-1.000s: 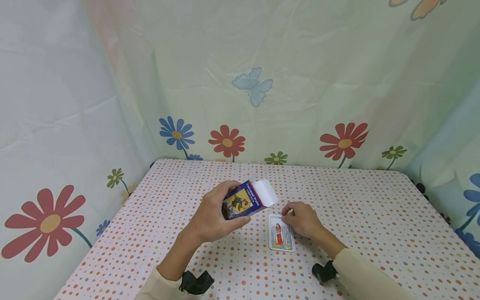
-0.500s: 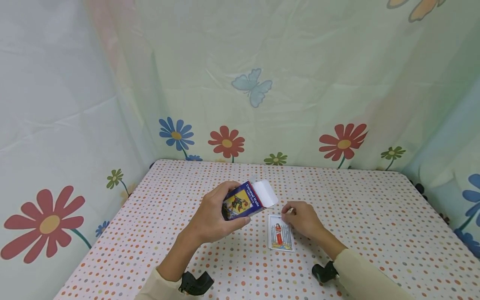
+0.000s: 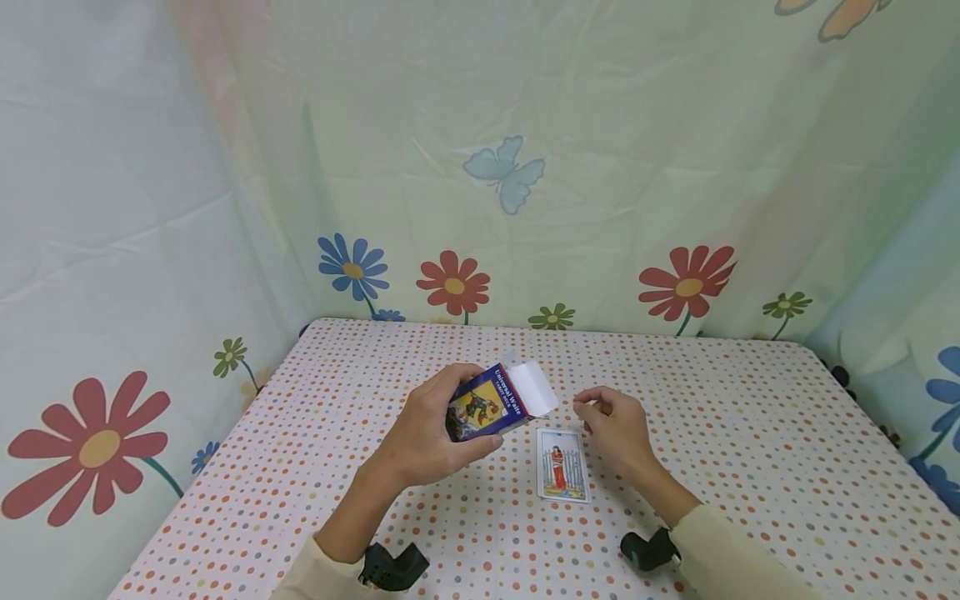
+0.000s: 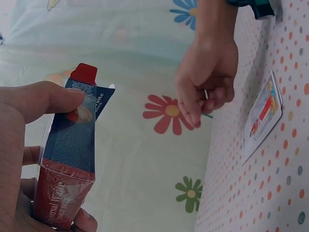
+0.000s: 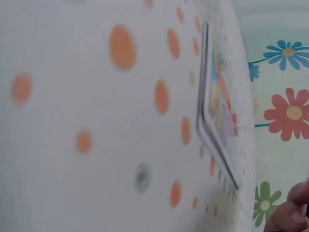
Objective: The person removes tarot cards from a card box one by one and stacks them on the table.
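My left hand (image 3: 427, 433) grips a tarot card box (image 3: 483, 404), blue with a yellow picture and "Universal Waite" lettering. The box is tilted above the table, its white flap (image 3: 532, 388) standing out at the upper right. In the left wrist view, the thumb lies along the blue side of the box (image 4: 72, 140), with fingers behind it. A thin stack of tarot cards (image 3: 562, 467) lies face up on the table, a figure in red on the top card. My right hand (image 3: 618, 429) hovers just beyond the stack's upper right, fingers loosely curled, with nothing visible in them.
The table (image 3: 375, 533) wears a white cloth with coloured dots. Behind and beside it hangs a pale curtain (image 3: 600, 192) printed with flowers and butterflies. Black wrist cameras sit on the left forearm (image 3: 393, 565) and the right forearm (image 3: 648, 550).
My right hand has lifted off the stack's upper right corner and moved slightly up and right, uncovering the top card. The left hand and box have barely moved.
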Action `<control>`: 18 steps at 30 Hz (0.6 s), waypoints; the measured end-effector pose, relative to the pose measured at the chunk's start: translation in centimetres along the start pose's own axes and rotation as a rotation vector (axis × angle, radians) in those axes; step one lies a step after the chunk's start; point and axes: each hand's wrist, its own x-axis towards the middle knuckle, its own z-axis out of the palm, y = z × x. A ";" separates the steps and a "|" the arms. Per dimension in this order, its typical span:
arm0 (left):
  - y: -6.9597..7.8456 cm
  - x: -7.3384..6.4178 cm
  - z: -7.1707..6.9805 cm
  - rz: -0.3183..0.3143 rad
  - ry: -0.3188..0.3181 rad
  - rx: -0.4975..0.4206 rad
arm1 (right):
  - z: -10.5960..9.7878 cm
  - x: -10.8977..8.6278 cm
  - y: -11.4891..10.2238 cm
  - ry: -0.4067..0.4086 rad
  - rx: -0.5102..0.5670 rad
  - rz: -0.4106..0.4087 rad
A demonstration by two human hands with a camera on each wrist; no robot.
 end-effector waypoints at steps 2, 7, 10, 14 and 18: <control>0.0 0.0 0.0 -0.002 -0.002 -0.001 | 0.0 -0.1 -0.2 0.039 0.064 0.009; -0.1 -0.1 0.1 -0.011 -0.009 0.005 | 0.0 -0.3 -1.0 0.101 0.213 0.008; -0.1 -0.1 0.2 -0.013 -0.013 0.009 | 0.0 -0.6 -1.7 0.115 0.304 -0.011; 0.0 0.0 0.2 -0.010 -0.015 0.013 | 0.0 -1.1 -2.9 0.122 0.396 -0.043; 0.1 0.0 0.1 -0.011 -0.013 0.020 | 0.1 -1.6 -4.1 0.138 0.459 -0.083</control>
